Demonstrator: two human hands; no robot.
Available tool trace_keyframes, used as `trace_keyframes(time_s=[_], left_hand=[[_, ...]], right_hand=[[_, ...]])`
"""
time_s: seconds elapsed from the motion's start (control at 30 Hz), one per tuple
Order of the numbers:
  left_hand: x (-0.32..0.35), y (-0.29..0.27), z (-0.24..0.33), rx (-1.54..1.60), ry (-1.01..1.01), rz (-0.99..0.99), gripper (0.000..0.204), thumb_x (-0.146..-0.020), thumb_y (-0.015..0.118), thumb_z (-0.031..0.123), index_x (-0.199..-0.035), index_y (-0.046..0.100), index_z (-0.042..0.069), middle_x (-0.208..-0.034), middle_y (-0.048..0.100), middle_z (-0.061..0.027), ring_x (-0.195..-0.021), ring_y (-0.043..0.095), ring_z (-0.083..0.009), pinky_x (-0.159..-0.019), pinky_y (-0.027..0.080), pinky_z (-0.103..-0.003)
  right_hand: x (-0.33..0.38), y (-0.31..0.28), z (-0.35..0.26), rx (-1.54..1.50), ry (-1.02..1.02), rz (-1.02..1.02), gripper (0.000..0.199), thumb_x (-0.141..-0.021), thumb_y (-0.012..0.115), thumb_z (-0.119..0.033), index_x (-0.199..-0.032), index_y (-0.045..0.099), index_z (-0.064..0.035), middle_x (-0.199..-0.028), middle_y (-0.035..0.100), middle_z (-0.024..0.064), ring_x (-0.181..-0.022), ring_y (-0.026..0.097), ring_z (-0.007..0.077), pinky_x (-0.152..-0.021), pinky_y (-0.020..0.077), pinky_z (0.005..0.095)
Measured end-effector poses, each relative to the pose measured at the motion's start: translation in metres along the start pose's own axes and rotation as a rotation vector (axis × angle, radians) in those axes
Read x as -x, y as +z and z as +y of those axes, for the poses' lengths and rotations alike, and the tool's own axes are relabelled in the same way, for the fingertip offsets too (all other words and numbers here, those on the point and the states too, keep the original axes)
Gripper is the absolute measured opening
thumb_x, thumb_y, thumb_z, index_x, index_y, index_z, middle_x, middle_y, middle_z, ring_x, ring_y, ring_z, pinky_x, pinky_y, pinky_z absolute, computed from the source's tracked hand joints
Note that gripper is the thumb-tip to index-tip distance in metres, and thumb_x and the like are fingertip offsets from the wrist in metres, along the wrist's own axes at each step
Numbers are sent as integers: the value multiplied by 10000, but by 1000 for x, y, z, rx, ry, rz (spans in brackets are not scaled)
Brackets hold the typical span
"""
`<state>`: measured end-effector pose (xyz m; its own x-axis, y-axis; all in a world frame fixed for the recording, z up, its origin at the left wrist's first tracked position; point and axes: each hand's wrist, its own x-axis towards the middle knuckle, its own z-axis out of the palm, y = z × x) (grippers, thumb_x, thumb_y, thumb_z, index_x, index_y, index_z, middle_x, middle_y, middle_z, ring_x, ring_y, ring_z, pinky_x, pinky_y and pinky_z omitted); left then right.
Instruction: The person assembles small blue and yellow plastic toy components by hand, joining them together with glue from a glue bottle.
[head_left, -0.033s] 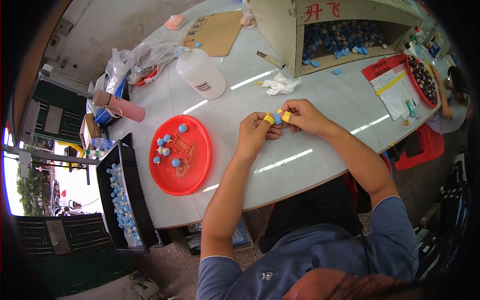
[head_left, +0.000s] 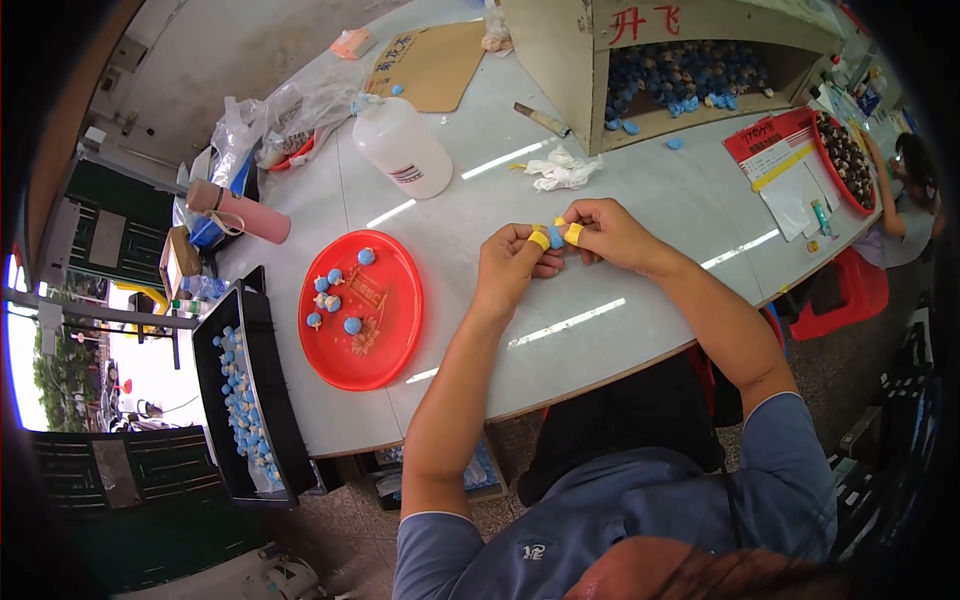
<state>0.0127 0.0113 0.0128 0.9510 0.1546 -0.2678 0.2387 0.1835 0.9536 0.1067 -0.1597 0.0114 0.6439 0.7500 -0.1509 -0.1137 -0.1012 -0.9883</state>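
Observation:
Above the grey table, my left hand [head_left: 512, 262] and my right hand [head_left: 610, 236] meet, fingertips closed round a small blue piece [head_left: 557, 238]. Yellow wraps cover some of the fingertips and thumbs on both hands. Fingers hide much of the piece, so its full shape cannot be made out. Left of my hands lies a round red plate [head_left: 395, 345] holding several small blue-and-cream ball-shaped pieces [head_left: 353, 325]. A crumpled white tissue or glove [head_left: 563, 170] rests just beyond my fingers.
A white bottle [head_left: 402, 150] and a pink flask [head_left: 240, 212] stand at left. Many blue pieces fill a black tray [head_left: 290, 440] and an open-fronted box [head_left: 600, 90]. A red bowl [head_left: 822, 140] of dark pieces sits far right, beside another person's arm [head_left: 884, 185].

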Motion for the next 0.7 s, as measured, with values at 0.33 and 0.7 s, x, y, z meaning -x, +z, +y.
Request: trace_keyframes(time_s=[0.33,0.7], left_hand=[[-1,-2,-6,61,60,-22,229,-930,607,64,-1117,561,-61,-1038,668,-135,-904,681,-186,-794,560,-262],[0,1,-3,138,92,-38,204,-890,604,-27,-1073,563,-108,-1045,653,-170,-938,676,-204,-838,561,-279]], right_hand=[[1,-1,-1,-15,-59,2,177,-916,584,-67,-1075,582,13,-900,614,24,-684,553,62,-586,470,213],[0,-2,2,19,-72,-28,128,-931,585,-60,-1049,570,-10,-914,614,26,-744,552,58,-603,472,214]])
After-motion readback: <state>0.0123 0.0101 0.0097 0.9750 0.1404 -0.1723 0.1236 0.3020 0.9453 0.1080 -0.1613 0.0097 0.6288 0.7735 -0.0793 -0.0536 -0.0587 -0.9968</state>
